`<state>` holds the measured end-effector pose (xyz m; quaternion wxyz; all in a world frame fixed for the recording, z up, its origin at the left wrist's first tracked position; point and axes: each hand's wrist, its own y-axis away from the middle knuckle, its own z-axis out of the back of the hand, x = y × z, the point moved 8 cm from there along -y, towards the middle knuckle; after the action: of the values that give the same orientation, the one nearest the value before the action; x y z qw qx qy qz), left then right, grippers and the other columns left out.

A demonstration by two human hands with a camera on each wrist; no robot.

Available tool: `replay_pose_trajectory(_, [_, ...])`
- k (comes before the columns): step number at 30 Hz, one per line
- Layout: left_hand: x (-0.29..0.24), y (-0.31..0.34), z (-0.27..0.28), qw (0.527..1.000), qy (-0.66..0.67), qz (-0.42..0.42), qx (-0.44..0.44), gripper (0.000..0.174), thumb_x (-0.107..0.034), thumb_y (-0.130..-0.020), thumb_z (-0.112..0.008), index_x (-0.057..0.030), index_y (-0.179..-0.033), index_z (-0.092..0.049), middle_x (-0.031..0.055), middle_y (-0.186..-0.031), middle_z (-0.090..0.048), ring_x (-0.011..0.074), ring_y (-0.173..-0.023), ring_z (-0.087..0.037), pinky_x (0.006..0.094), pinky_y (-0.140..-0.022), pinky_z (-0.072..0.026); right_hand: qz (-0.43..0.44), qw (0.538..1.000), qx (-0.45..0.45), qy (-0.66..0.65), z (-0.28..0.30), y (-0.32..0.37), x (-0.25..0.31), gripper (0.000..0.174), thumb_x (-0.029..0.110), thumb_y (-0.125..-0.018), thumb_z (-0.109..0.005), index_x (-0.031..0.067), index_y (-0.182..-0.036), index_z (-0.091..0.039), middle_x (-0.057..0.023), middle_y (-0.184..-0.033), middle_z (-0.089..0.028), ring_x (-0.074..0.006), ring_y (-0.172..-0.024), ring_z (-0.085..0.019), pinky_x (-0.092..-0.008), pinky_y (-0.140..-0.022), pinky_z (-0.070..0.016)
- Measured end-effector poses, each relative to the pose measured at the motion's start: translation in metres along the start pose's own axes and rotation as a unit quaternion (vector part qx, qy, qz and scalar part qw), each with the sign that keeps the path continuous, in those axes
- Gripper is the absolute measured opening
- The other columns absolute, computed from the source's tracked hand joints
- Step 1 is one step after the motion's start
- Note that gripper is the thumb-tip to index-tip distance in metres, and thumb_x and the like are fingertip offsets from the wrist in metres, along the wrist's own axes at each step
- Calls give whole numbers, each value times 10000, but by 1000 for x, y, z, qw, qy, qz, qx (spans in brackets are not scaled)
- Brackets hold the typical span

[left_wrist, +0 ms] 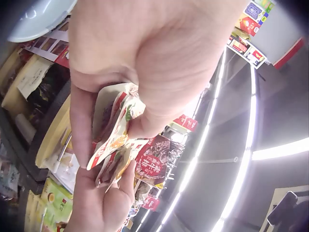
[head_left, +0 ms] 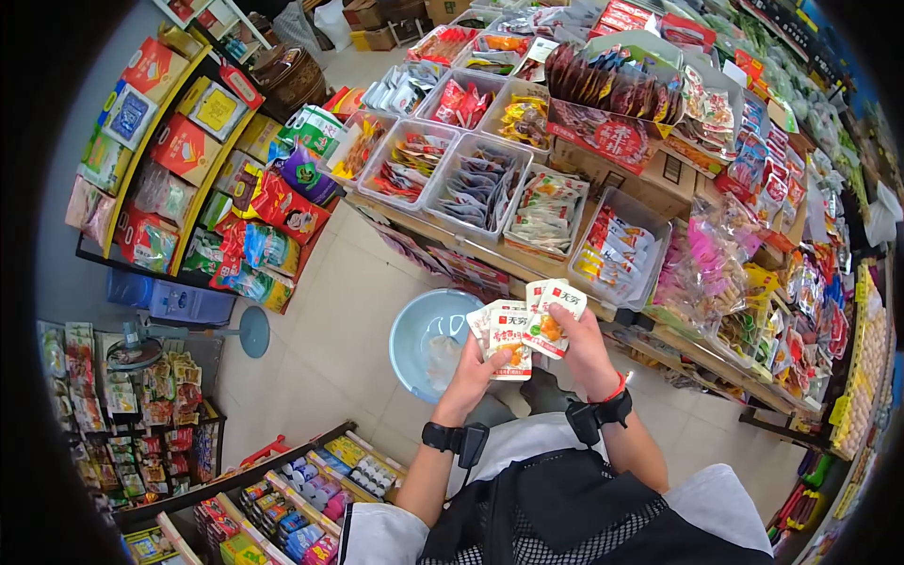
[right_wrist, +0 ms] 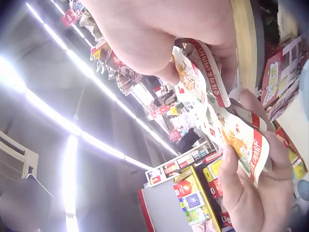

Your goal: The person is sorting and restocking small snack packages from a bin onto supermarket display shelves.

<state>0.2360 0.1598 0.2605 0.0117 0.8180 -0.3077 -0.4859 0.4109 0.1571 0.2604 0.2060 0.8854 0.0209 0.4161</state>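
Before the person's chest, the left hand [head_left: 461, 384] pinches a few fanned white snack packets [head_left: 509, 341] between thumb and fingers. They carry red Chinese lettering and an orange food picture. The right hand [head_left: 589, 356] grips similar white packets [head_left: 554, 325], thumb across their front. The two bunches overlap where the hands meet. In the left wrist view, the left thumb presses on its packets [left_wrist: 118, 128], with the right hand [left_wrist: 101, 205] close below. In the right wrist view, the left hand [right_wrist: 258, 198] holds its packets [right_wrist: 246, 140] from beneath.
A light-blue basin [head_left: 402, 348] with a clear plastic bag inside stands on the floor below the hands. Ahead is a display table with clear tubs [head_left: 614, 290] of packaged snacks and an open box of white packets [head_left: 548, 209]. Stocked shelves [head_left: 188, 202] line the left.
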Motion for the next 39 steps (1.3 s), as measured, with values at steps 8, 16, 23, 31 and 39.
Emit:
replay_pose_trajectory(8, [-8,-21,-9,995,-52,-68,-42,580,-76,-953,-657,-30,-1436,-339,177,-1311,-610,314,-1077,-697,458,-852,-625,-43,996,-33,-73,46,3,28,362,94,-946,-636,8,-1289,-560,-99,-1138,-694,-211,-984,-705,-415,-817,-615])
replay_pose_trajectory(16, [-22,-27,-29,985,-81,-134,-66,623,6,-881,-742,12,-1392,-385,133,-1303,-599,195,-1182,-617,341,-993,-523,0,1000,23,-8,12,9,31,380,99,-966,-663,12,-1320,-556,-84,-1169,-697,-161,-1024,-687,-333,-927,-561])
replay_pose_trajectory(23, [-45,-33,-24,983,-25,-169,-71,622,21,-878,-739,-7,-1394,-393,121,-1290,-604,182,-1154,-628,328,-967,-538,11,999,41,23,-24,3,15,380,144,-1044,-543,18,-1396,-478,-95,-1307,-622,-167,-1161,-627,-348,-992,-524])
replay_pose_trajectory(31, [-49,-31,-2,982,-40,-174,-65,500,-111,-1027,-569,-7,-1463,-347,107,-1335,-564,167,-1216,-554,318,-1038,-448,28,999,-4,39,-42,3,17,332,149,-1050,-539,20,-1354,-511,-78,-1241,-662,-156,-1122,-648,-336,-959,-543])
replay_pose_trajectory(39, [-66,-54,0,970,-135,-184,-80,430,-83,-1036,-516,16,-1435,-390,125,-1320,-591,166,-1214,-560,331,-1050,-438,11,997,19,72,-54,-21,16,336,144,-1047,-541,10,-1353,-498,-87,-1246,-657,-140,-1114,-647,-321,-947,-545])
